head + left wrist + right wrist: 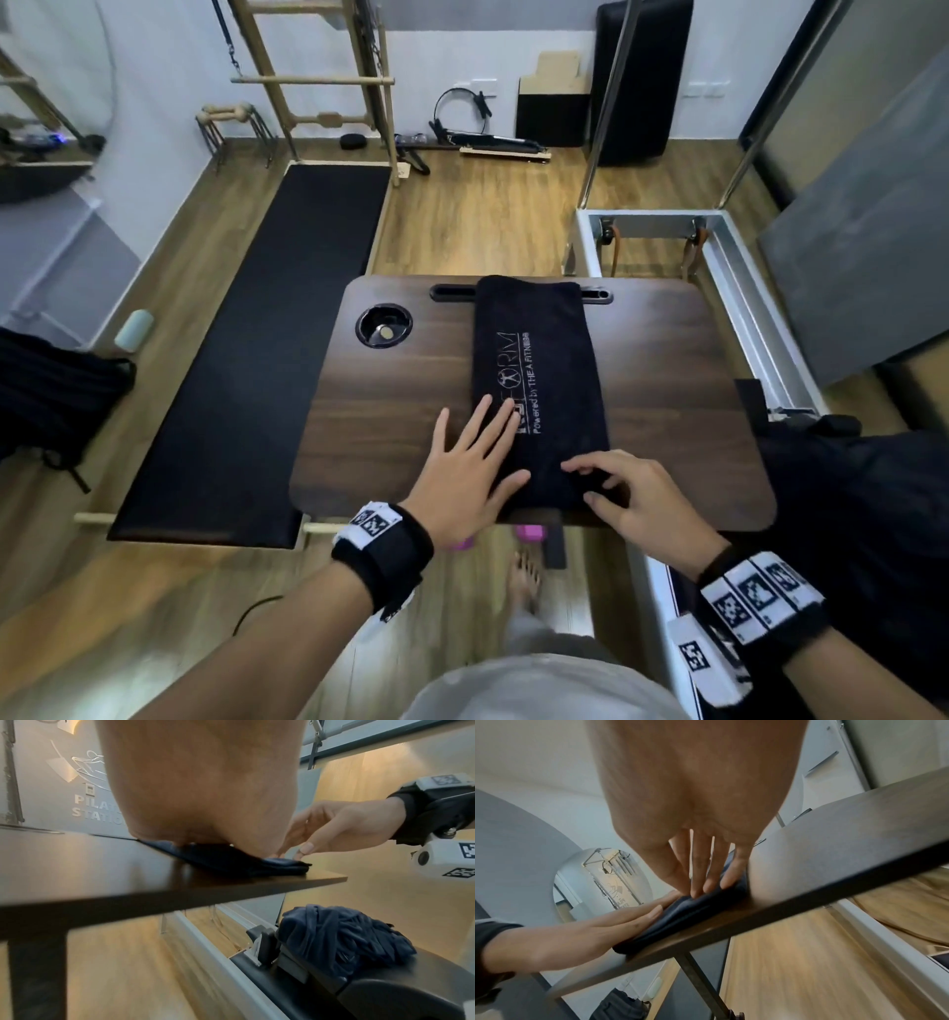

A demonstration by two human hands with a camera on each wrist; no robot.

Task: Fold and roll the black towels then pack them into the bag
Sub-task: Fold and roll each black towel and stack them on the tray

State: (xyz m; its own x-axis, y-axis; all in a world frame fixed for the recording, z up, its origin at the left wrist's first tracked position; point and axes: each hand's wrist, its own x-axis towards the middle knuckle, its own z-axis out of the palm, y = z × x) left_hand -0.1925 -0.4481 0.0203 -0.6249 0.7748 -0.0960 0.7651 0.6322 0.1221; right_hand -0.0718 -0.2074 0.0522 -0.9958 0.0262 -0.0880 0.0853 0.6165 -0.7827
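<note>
1. Towel [534, 380], black and folded into a long strip, lies lengthwise down the middle of my lap desk [667, 390], white lettering facing up, its far end covering part of the slot [452, 293] along the desk's far edge.
2. My left hand [464, 475] lies flat with the fingers straight and spread, half on the towel's near left edge, half on the bare wood.
3. My right hand [629, 496] is at the towel's near end, fingertips [698, 892] bent down and pressing into the cloth where it bunches up; I cannot tell whether the thumb is under the edge.
4. In the left wrist view, the near corner of the towel sits thick and layered just short of the desk's edge.
5. A round cup holder [384, 327] is sunk into the far left corner of the desk, well apart from the towel.
6. To my right, below desk level, a crumpled heap of dark cloth [344, 935] rests on a black padded carriage.
7. To my left, a long black mat [267, 339] stretches across the wooden floor, and a dark bag [46, 395] sits at the left edge beyond it.
8. Beyond the desk stand a metal-framed reformer [719, 241] and a wooden ladder frame [308, 82] against the wall.
</note>
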